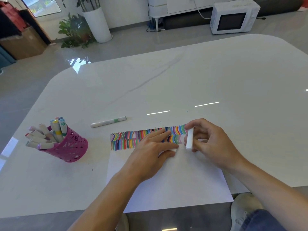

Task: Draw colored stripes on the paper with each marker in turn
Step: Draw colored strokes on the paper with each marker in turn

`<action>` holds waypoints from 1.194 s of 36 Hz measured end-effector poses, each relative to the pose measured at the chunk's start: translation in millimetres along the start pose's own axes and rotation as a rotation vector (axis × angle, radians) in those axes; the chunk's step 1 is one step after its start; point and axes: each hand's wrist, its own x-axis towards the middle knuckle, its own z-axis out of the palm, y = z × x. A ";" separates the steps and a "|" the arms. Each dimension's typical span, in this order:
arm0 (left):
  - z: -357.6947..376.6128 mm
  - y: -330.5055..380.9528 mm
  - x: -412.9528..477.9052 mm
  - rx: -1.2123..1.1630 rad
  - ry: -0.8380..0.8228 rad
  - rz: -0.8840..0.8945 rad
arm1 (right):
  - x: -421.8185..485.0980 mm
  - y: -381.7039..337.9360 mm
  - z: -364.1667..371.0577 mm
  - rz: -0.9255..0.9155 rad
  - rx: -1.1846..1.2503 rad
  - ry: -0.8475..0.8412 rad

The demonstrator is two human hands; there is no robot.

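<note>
Head | white table (183,80); microwave (233,17) on floor | left hand (150,150) flat on paper (175,184); right hand (211,147) grips marker (190,138)

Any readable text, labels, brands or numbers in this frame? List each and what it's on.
None can be read.
Loose marker: barrel print, if any, too small.
Markers in the pink holder: no codes legible.
Microwave: panel markings blurred.
Held marker in the right hand: plain white side showing.

White marker (190,138) upright over striped paper (175,180).
</note>
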 end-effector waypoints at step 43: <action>-6.0 4.2 0.1 -0.034 -0.050 -0.056 | -4.0 -6.5 6.4 0.161 -0.043 0.164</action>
